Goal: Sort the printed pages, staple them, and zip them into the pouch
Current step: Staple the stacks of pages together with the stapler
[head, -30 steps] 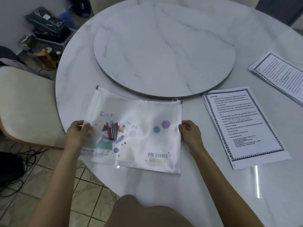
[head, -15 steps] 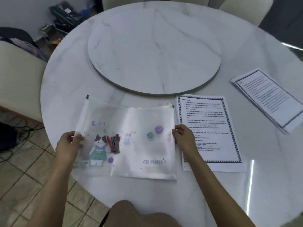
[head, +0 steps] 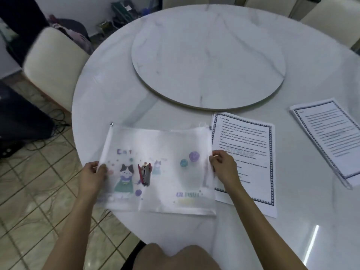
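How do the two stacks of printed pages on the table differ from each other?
The near stack lies right beside the pouch, its left edge partly hidden by the right hand; the far stack lies apart, alone. The near stack sits almost square to the person; the far stack is slanted and runs off the picture's right edge. Both lie flat and show bordered black text.
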Available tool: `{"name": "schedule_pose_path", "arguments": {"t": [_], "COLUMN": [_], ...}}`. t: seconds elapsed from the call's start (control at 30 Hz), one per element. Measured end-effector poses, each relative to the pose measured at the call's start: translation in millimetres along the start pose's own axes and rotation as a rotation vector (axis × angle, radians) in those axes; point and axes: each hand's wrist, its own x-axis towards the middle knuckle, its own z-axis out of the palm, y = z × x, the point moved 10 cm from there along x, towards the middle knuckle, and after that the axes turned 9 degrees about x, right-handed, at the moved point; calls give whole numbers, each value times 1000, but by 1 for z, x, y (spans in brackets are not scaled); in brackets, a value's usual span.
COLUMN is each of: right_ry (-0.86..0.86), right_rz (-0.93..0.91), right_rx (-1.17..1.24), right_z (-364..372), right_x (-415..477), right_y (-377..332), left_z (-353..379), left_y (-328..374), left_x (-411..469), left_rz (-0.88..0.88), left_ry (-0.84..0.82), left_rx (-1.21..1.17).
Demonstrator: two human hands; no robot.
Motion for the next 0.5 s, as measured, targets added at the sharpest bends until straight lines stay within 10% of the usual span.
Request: {"name": "schedule_pose_path", "arguments": {"t": [0.5], "right_ry": [-62], "right_rz": [-260], "right_rx": [-140], "right_z": [68], "right_x": [-18], "right_y": [-57], "left_z": [-35], "left_y": [-42], "left_x": [11], "left_rz": [-129], "left_ry": [37], "left_rx": [-124]}}
